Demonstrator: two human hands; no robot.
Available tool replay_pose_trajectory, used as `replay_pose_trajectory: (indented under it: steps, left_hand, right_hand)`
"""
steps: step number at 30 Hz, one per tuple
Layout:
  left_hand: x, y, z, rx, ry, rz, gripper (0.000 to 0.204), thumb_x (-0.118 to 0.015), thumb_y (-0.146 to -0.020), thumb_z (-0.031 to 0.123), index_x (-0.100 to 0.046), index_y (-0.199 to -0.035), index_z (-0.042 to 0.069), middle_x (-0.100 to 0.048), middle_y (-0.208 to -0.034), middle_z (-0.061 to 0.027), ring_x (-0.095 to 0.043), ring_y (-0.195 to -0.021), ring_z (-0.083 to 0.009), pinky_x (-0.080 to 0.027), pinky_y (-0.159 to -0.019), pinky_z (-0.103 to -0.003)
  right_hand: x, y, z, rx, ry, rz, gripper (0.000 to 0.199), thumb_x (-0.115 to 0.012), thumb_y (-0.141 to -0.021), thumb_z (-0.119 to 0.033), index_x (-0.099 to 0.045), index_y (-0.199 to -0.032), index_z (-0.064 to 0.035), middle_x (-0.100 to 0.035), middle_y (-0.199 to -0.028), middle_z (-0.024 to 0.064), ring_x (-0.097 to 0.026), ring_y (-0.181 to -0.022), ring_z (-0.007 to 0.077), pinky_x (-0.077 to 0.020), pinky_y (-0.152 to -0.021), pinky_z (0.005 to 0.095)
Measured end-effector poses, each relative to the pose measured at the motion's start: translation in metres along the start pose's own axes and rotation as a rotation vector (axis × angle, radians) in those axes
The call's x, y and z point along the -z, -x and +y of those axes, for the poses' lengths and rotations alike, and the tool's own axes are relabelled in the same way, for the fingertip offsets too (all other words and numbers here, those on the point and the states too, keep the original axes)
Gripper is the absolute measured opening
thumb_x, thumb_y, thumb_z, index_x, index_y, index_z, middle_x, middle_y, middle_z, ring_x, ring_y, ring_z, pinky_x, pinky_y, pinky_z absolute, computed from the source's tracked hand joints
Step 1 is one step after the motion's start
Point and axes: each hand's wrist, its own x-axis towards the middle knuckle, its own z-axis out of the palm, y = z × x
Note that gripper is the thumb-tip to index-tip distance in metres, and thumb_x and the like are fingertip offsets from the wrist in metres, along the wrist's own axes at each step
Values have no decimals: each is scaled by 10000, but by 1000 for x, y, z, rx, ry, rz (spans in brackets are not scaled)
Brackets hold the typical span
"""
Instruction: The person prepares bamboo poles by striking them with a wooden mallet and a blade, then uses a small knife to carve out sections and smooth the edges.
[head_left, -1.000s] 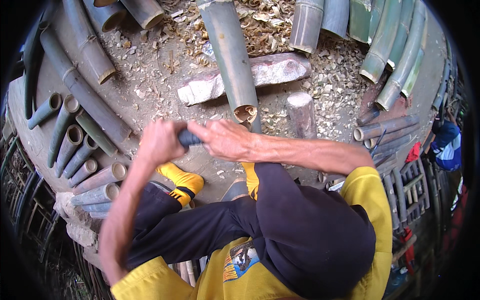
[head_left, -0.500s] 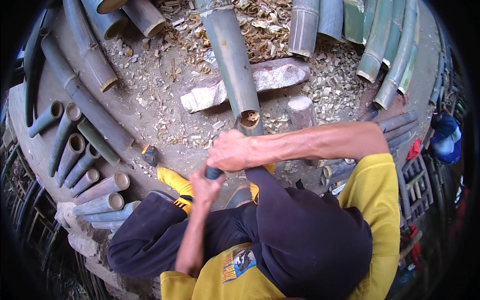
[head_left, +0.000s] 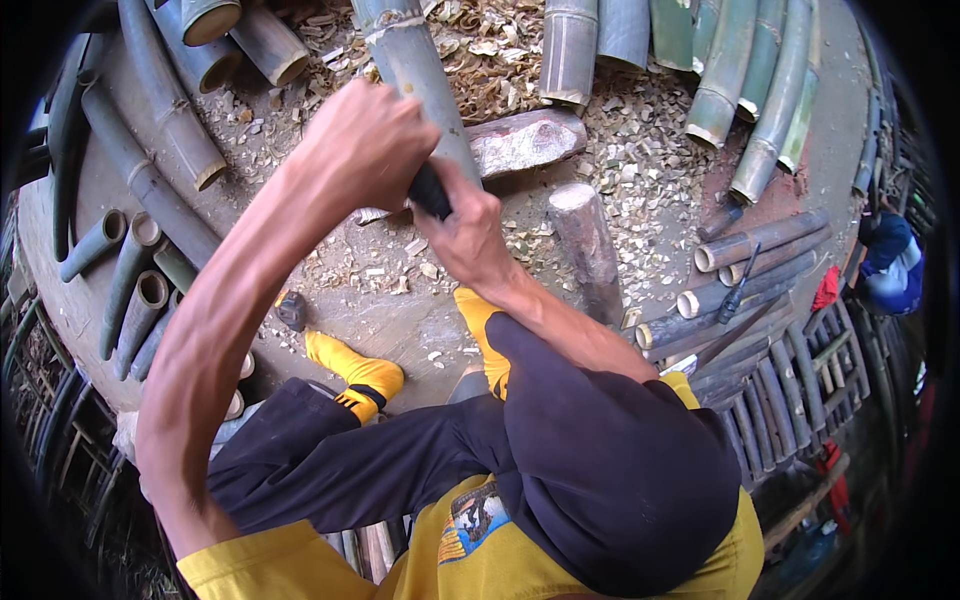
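Observation:
My left hand [head_left: 368, 135] is closed in a fist over the far part of a thick bamboo pole [head_left: 425, 75], beside a short black handle [head_left: 431, 190]. Nearer to me, my right hand [head_left: 468, 232] wraps round that same black handle. Both hands appear to grip the one tool; its working end is hidden behind them. The pole runs away from me and rests across a rough pale wood block [head_left: 530, 140]. My hands cover the pole's near end.
A short log stub [head_left: 585, 250] stands right of my hands. Cut bamboo tubes [head_left: 755, 240] lie stacked at right, with a slim dark-handled tool [head_left: 733, 298] on them. More bamboo poles [head_left: 150, 185] lie at left. Wood chips [head_left: 640, 170] cover the ground. My yellow-socked feet [head_left: 355, 372] are below.
Both hands have moved up and away from my lap along the pole. My left arm has swung far forward and my right arm has straightened. The view has shifted slightly.

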Motion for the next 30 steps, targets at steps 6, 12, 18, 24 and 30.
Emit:
replay_pose_trajectory:
  steps: [6,12,18,24,30]
  left_hand:
    - [-94,100,36,335,1112,-334,255,-670,-668,173,-659,-799,-46,-600,-584,-98,-595,-520,-200,-484,-500,-311]
    - [-79,86,132,362,1477,369,621,-765,-707,288,-484,-1155,-38,-570,-1016,-117,-575,-881,-233,-477,-762,-353]
    - [-118,16,212,-123,2870,297,837,-679,-792,431,-269,-1409,41,-310,-1438,-132,-321,-1325,-282,-264,-1093,-425]
    - [-106,-49,220,-366,3777,647,300,-450,-969,230,-503,-1185,29,-503,-1284,-122,-444,-1236,-238,-285,-1127,-406]
    - [-76,-30,197,529,3615,435,307,-470,-964,190,-484,-1178,-29,-520,-1212,-179,-501,-1161,-262,-374,-1077,-391]
  right_hand:
    - [21,26,-5,535,521,-657,514,-678,-678,-124,-532,-1167,-64,-605,-848,149,-610,-810,274,-471,-821,432]
    - [91,27,-47,-168,-184,-374,703,-697,-758,-215,-377,-1346,1,-576,-1097,189,-555,-1063,246,-445,-913,364]
    - [166,31,-1,134,774,-832,714,-653,-761,-159,-342,-1404,-162,-615,-942,140,-626,-740,259,-533,-610,344]
    - [160,-45,0,905,1288,-1097,530,-504,-856,-202,-395,-1367,-293,-598,-879,83,-605,-692,213,-473,-676,342]
    - [142,-72,-1,471,1117,-1474,473,-548,-807,-178,-430,-1252,-280,-595,-712,110,-611,-539,289,-464,-434,415]
